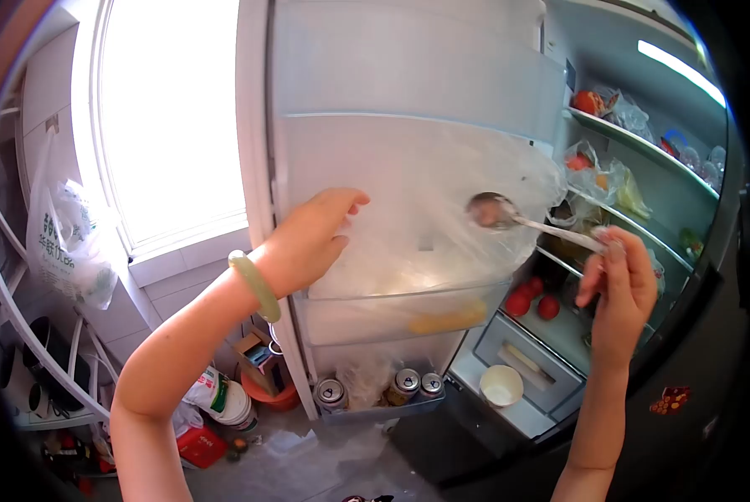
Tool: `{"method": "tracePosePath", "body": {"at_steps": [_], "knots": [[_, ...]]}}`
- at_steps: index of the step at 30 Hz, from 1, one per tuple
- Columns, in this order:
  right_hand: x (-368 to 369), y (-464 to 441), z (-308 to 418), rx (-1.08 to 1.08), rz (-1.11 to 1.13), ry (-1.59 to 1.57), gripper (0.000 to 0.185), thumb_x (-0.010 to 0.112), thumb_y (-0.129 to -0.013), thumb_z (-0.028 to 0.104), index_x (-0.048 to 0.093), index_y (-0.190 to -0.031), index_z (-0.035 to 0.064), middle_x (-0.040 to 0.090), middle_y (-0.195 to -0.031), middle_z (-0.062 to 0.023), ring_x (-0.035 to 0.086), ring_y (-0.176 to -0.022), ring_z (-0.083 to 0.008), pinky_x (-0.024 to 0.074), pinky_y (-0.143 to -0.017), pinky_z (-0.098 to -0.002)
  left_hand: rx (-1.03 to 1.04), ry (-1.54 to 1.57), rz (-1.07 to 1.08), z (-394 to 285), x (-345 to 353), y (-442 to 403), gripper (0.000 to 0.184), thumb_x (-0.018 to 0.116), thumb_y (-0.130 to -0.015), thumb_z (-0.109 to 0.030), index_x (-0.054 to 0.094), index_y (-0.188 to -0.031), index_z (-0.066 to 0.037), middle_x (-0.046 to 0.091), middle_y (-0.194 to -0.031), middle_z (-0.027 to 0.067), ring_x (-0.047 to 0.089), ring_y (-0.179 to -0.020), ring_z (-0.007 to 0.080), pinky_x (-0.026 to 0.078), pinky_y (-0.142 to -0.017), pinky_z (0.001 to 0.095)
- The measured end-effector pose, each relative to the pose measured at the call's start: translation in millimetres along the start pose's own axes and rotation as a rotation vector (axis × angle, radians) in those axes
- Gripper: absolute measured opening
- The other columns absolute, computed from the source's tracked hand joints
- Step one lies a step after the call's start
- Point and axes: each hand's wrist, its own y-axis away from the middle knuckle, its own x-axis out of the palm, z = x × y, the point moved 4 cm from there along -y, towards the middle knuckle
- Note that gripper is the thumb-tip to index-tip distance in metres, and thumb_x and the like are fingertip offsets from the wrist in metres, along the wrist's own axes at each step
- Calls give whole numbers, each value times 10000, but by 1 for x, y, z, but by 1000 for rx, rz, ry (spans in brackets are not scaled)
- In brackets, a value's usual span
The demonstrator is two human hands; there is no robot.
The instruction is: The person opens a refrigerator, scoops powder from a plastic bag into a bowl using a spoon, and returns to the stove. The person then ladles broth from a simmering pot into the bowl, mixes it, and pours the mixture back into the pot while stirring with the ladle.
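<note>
My right hand (622, 280) grips a metal spoon (551, 227) by its handle, fingers wrapped round it. The spoon's bowl points left, in front of a large translucent plastic bag (442, 197) on the open refrigerator door (325, 58). My left hand (312, 238), with a pale green bangle on the wrist, is raised at the bag's left side. Its thumb and index finger are apart, and nothing shows between them; whether it touches the bag I cannot tell. Lower down, a white bowl (501, 386) sits at the refrigerator's drawer front, below my right hand.
Refrigerator shelves (634, 142) on the right hold bagged produce and red fruit (532, 297). Several cans (404, 383) stand in the door's bottom rack. At left are a bright window (174, 117), a hanging plastic bag (74, 243), a curved rack (32, 309) and floor buckets (237, 410).
</note>
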Motion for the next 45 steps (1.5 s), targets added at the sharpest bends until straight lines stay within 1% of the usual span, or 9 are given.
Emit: {"method": "tracePosePath", "body": {"at_steps": [11, 16, 19, 22, 28, 33, 36, 43, 45], "knots": [[105, -10, 10, 22, 471, 55, 165, 520, -971, 110, 626, -1055, 16, 591, -676, -14, 536, -562, -38, 427, -515, -196, -63, 227, -160, 2, -12, -7, 486, 410, -794, 148, 507, -1238, -23, 581, -1191, 117, 581, -1130, 209, 457, -959, 315], [140, -5, 2, -346, 644, 434, 168, 533, -873, 24, 617, -1019, 30, 643, -780, -144, 627, -699, -333, 504, -641, -400, -25, 255, -247, 4, -14, -13, 447, 398, -785, 163, 542, -1178, 7, 608, -1151, 119, 600, -1109, 208, 455, -966, 308], [150, -14, -14, -429, 602, 544, 173, 520, -892, 75, 622, -1022, 25, 654, -782, -125, 641, -680, -288, 497, -611, -390, -13, 226, -280, 4, -17, -15, 426, 401, -785, 164, 554, -1155, 16, 616, -1136, 116, 605, -1101, 205, 461, -963, 308], [177, -20, -53, -10, 776, 428, 171, 508, -950, 138, 624, -998, 21, 607, -648, -66, 588, -532, -146, 467, -522, -300, 2, 215, -298, 9, -15, -18, 413, 408, -787, 159, 559, -1146, 19, 621, -1128, 112, 607, -1095, 203, 461, -962, 305], [196, -17, -91, 415, 956, 354, 231, 504, -969, 215, 637, -1010, 30, 593, -653, -50, 513, -488, -124, 426, -487, -279, 19, 204, -124, 7, -2, -12, 280, 480, -885, 24, 567, -1151, 10, 619, -1131, 146, 585, -1127, 239, 450, -973, 343], [132, -40, -32, 290, 762, 410, 263, 510, -965, 220, 622, -1090, 18, 567, -645, -23, 463, -491, -83, 397, -482, -236, 197, -109, 390, -14, 31, 11, 351, 511, -979, -281, 557, -1193, -7, 593, -1145, 207, 554, -1096, 343, 436, -952, 420], [85, -38, -13, 279, 596, 442, 269, 512, -959, 193, 608, -1142, 20, 563, -655, -13, 460, -513, -65, 386, -492, -216, 187, -167, 540, -13, 44, 18, 389, 500, -978, -313, 540, -1224, -15, 584, -1153, 208, 547, -1047, 371, 428, -936, 428], [6, -28, -84, -42, 34, 400, 549, 600, -873, 95, 431, -1395, 81, 597, -1186, -116, 585, -876, -119, 489, -719, -249, 306, -266, 227, -49, 33, 37, 431, 652, -848, -178, 542, -1242, -43, 540, -1253, 185, 507, -1152, 380, 398, -982, 458], [31, -28, -80, -61, 232, 504, 663, 611, -865, 115, 321, -1461, 91, 469, -1376, -180, 536, -1148, -268, 450, -939, -359, 361, -328, 120, -63, 35, 46, 491, 695, -794, -142, 540, -1251, -51, 512, -1299, 184, 477, -1200, 394, 384, -998, 474]]}}
